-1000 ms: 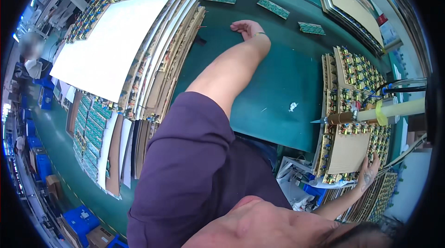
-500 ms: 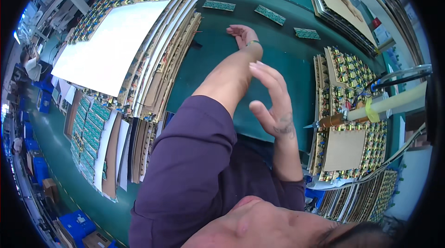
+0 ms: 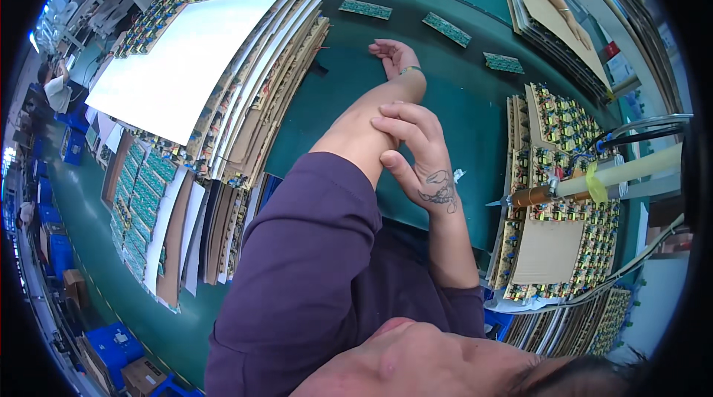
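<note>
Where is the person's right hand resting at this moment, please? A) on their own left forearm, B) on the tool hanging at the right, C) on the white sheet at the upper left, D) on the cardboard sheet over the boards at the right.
A: the right hand lies with its fingers across the left forearm, while the left hand rests palm down on the green mat, holding nothing.

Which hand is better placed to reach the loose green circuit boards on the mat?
Probably the left hand: it lies empty, stretched out on the green mat, nearest the circuit boards. The right hand rests farther back on the left forearm.
</note>
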The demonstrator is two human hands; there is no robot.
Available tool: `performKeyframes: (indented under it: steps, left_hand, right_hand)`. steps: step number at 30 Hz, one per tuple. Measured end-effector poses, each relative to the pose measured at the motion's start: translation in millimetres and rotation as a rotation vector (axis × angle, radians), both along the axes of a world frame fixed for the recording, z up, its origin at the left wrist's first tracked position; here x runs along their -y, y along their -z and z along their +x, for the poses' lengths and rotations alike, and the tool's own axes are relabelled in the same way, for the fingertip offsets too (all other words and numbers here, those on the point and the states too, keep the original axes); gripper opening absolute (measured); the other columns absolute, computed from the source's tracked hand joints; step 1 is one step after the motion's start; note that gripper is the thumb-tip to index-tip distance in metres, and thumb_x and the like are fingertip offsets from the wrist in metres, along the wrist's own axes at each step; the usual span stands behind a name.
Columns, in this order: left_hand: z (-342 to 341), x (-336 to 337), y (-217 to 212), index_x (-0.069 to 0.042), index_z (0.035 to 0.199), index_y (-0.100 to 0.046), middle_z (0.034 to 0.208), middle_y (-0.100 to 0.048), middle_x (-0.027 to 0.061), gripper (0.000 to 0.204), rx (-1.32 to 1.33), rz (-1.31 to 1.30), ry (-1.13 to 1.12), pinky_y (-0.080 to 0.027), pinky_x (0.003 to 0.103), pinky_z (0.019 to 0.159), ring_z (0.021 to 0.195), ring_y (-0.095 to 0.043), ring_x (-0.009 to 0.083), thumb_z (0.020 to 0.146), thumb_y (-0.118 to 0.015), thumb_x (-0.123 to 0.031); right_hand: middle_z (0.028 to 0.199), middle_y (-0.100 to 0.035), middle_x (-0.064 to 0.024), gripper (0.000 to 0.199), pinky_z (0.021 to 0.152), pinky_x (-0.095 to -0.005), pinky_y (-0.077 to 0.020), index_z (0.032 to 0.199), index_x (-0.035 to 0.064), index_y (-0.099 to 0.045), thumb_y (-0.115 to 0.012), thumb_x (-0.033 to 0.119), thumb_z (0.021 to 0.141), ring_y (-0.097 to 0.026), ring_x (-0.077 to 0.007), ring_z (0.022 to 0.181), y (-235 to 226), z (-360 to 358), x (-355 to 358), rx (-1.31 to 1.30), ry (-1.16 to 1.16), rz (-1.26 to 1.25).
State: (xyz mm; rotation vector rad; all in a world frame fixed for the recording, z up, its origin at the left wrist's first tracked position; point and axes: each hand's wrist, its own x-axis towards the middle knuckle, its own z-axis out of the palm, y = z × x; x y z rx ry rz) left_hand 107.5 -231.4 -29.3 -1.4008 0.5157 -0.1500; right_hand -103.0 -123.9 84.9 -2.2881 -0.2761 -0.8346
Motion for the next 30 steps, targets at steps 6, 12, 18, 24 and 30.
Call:
performKeyframes:
  steps: [6, 12, 18, 24, 30]
  left_hand:
    - [32.6, 8.7, 35.3, -0.006, 0.087, -0.062, 0.08, -0.068, 0.0088, 0.025, 0.103, -0.036, -0.094, -0.055, 0.044, 0.076, 0.074, -0.068, 0.0225, 0.092, -0.037, -0.006]
    - [22.0, 40.6, -46.1, -0.007, 0.089, -0.067, 0.088, -0.069, 0.0081, 0.022, -0.692, -0.547, 0.165, -0.054, 0.038, 0.073, 0.08, -0.068, 0.0228, 0.089, -0.046, -0.013]
    - [-18.7, 127.2, -53.4, -0.008, 0.103, -0.064, 0.108, -0.063, 0.0131, 0.029, -1.212, -1.179, 0.728, -0.048, 0.039, 0.084, 0.102, -0.06, 0.0275, 0.086, -0.053, -0.027]
    - [-53.7, 207.6, -27.2, -0.008, 0.117, -0.055, 0.116, -0.056, 0.0152, 0.051, -1.365, -1.258, 0.72, -0.04, 0.04, 0.09, 0.11, -0.053, 0.0302, 0.081, -0.06, -0.044]
    - [-43.7, 228.6, -13.4, -0.009, 0.12, -0.047, 0.114, -0.058, 0.0158, 0.057, -1.382, -1.385, 0.569, -0.039, 0.043, 0.09, 0.11, -0.053, 0.0315, 0.074, -0.068, -0.035]
  right_hand:
    - [0.124, -0.051, -0.0137, 0.042, 0.099, -0.0399, -0.0374, 0.121, 0.0065, -0.054, -0.061, 0.027, 0.085, -0.047, -0.0314, 0.117, -7.2, 2.3, -5.4, 0.008, -0.038, -0.033]
    - [0.122, -0.052, -0.0151, 0.044, 0.099, -0.0399, -0.0383, 0.12, 0.0052, -0.052, -0.066, 0.013, 0.079, -0.048, -0.0326, 0.115, 8.7, -33.5, 19.6, -0.043, 0.138, 0.104]
    - [0.103, -0.062, -0.0141, 0.037, 0.09, -0.0374, -0.0428, 0.114, 0.0009, -0.055, -0.062, 0.007, 0.078, -0.058, -0.0287, 0.098, 38.3, -68.6, 49.0, -0.098, 0.358, 0.314]
    - [0.095, -0.064, -0.0125, 0.036, 0.082, -0.0338, -0.0471, 0.112, 0.0013, -0.056, -0.061, 0.002, 0.077, -0.061, -0.0235, 0.087, 69.0, -76.1, 59.3, -0.081, 0.526, 0.483]
    - [0.091, -0.065, -0.0096, 0.034, 0.077, -0.0292, -0.0484, 0.112, 0.0006, -0.056, -0.059, 0.0, 0.078, -0.061, -0.0169, 0.08, 85.6, -70.5, 68.4, -0.093, 0.553, 0.578]
